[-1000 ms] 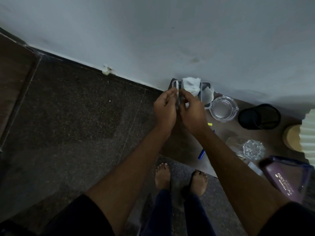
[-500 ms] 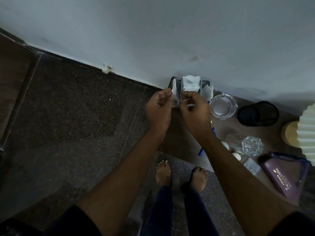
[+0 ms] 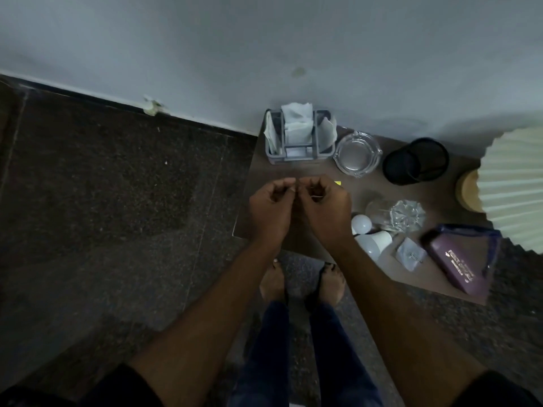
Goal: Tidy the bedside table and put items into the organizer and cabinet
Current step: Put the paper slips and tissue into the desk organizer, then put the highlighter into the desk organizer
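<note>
Left hand [image 3: 270,207]: over the bedside table [image 3: 258,183], fingers curled, thumb against forefinger. Whether it pinches anything cannot be told.

Organizer [image 3: 293,156]: at 12 o'clock from the hands, against the wall, apart from both hands. White papers [image 3: 296,121] stand in its compartments.

Right hand [image 3: 326,207]: just beside the left, fingers curled. A thin pale sliver shows among them; too small to identify.

Glass ashtray [image 3: 357,154]: at 1 o'clock from the right hand.

Two bulbs [image 3: 371,242]: at 4 o'clock.

Black mesh cup [image 3: 415,161]: at 2 o'clock.
</note>
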`<act>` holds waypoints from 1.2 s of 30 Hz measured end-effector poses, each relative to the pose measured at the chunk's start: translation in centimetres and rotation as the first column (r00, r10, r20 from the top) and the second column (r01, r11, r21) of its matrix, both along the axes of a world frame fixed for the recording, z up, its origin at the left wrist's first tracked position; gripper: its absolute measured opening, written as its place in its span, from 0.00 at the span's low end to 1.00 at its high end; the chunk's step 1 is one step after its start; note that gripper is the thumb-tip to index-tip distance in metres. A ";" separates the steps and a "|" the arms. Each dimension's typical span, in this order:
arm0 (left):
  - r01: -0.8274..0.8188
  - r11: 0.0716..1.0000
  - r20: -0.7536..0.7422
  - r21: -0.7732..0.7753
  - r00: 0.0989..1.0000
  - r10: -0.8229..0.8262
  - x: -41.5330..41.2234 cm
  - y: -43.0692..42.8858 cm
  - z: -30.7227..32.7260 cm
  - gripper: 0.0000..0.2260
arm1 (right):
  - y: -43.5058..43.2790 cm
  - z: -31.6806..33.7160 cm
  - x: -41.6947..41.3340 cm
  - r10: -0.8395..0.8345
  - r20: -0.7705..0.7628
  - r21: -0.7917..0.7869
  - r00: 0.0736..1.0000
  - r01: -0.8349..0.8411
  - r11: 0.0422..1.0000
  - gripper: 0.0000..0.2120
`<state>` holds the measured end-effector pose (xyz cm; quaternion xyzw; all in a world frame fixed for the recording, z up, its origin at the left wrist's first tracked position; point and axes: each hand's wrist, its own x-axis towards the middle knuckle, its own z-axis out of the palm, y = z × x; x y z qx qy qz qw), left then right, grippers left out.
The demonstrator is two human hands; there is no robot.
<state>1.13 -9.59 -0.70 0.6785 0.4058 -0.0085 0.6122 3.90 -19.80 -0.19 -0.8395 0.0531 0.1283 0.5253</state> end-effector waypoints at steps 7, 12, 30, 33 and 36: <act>0.055 0.998 -0.149 -0.022 0.987 -0.058 0.7 -1.7 -3.2 0.10 | -3.4 -2.4 0.0 -0.252 -0.155 -0.117 0.955 0.235 0.965 0.04; 0.132 0.989 -0.149 0.061 0.981 -0.122 2.3 -1.9 -4.3 0.10 | -4.6 -3.5 1.7 -0.288 -0.191 -0.179 0.938 0.255 0.950 0.10; 0.115 0.973 -0.209 0.198 0.975 -0.073 4.5 -3.8 -4.1 0.10 | -4.7 -2.8 3.3 -0.280 -0.166 -0.274 0.946 0.229 0.934 0.12; 0.068 0.986 -0.161 0.153 0.986 -0.043 4.2 -3.2 -3.5 0.10 | -4.8 -2.1 3.1 -0.296 -0.118 -0.221 0.948 0.266 0.938 0.09; 0.026 0.995 -0.093 0.100 0.996 -0.016 3.7 -2.4 -2.4 0.10 | -4.8 -1.0 3.1 -0.299 -0.161 -0.121 0.941 0.282 0.952 0.09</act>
